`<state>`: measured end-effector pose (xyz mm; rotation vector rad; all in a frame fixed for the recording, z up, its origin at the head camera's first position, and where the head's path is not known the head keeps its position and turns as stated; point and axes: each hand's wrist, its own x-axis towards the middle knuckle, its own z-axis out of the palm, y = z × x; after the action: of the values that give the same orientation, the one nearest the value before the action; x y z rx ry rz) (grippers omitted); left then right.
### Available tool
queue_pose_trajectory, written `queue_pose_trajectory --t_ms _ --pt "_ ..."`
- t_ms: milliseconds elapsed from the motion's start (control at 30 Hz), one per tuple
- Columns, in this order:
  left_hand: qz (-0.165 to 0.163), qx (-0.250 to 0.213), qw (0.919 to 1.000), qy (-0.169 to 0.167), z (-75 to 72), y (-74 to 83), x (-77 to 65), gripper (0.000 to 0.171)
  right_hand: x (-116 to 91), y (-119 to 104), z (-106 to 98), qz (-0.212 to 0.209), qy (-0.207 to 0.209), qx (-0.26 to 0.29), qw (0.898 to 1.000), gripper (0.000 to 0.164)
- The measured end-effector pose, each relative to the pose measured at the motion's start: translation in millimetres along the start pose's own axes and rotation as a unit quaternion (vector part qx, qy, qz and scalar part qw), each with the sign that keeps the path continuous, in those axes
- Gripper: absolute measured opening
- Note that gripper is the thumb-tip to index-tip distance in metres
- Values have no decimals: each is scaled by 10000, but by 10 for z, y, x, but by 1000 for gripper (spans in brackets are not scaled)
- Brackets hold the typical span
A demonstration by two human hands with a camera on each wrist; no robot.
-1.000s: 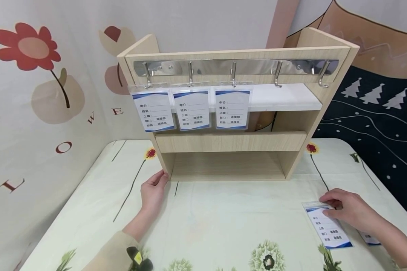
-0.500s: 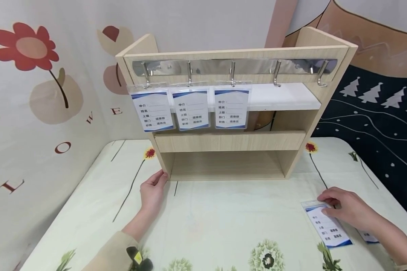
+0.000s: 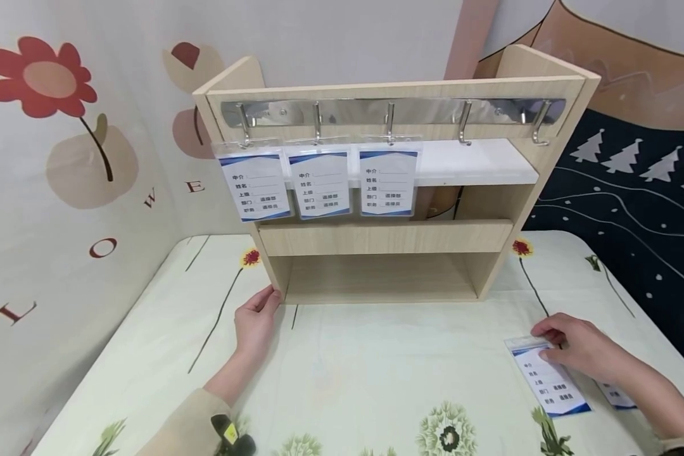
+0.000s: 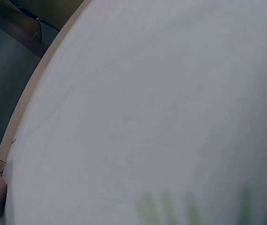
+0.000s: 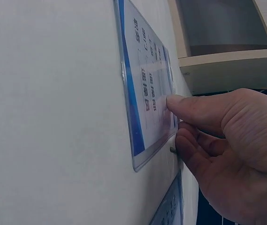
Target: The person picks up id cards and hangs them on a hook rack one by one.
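Note:
My right hand pinches the top right edge of a clear-sleeved name badge, thumb on its face and fingers curled at the edge. In the right wrist view the badge is slightly raised off the tablecloth along one side. A second name badge lies partly hidden under the right forearm. My left hand grips the lower left front corner of a light wooden shelf, thumb and fingers together there. Three badges hang from the hooks on the left and middle: a left badge, a second badge and a third badge.
A metal hook strip runs across the shelf's top front. Bare hooks include a fourth hook and a rightmost hook. A floral tablecloth covers the table. Printed curtains stand behind and at the sides.
Hardly anything differs. Both hands keep their holds at the same places, and the whole head view has shifted very slightly.

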<state>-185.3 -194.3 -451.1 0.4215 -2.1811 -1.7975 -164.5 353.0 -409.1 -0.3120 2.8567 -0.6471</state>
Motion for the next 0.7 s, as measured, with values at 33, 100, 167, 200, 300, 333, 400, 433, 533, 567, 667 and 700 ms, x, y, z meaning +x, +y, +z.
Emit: queue_pose_trajectory --t_ms 33,100,167,200,300,333,400,433,533,567,667,700 --pt "2 9 10000 -4 4 1 -1 36 -3 2 1 12 -1 1 10000 37" --pt "7 29 10000 -5 9 3 -4 37 -9 9 7 7 10 -1 10000 38" --pt "8 27 10000 13 13 6 -7 36 -13 17 12 -9 29 11 10000 38" --pt "17 27 10000 17 12 6 -7 37 -14 20 14 -21 41 18 10000 38" --pt "-13 39 10000 54 12 2 0 36 -20 27 17 -78 91 34 9999 37" --pt "-17 51 10000 54 10 2 1 36 -22 29 17 -92 104 50 9999 37" --pt "-6 77 10000 43 8 -2 6 37 -24 33 21 -123 141 69 9998 35" --pt "-15 79 10000 43 8 -6 9 36 -24 33 25 -121 167 61 9998 35" --pt "-7 52 10000 29 7 -12 15 37 -20 37 35 -100 221 59 9997 32" --pt "-10 35 10000 27 7 -15 16 37 -20 38 39 -106 244 54 9996 32" --pt "-19 8 10000 14 8 -11 19 36 -24 41 47 -126 307 43 9994 31" --pt "-20 9 10000 3 9 -7 17 37 -27 41 50 -124 331 40 9994 31"
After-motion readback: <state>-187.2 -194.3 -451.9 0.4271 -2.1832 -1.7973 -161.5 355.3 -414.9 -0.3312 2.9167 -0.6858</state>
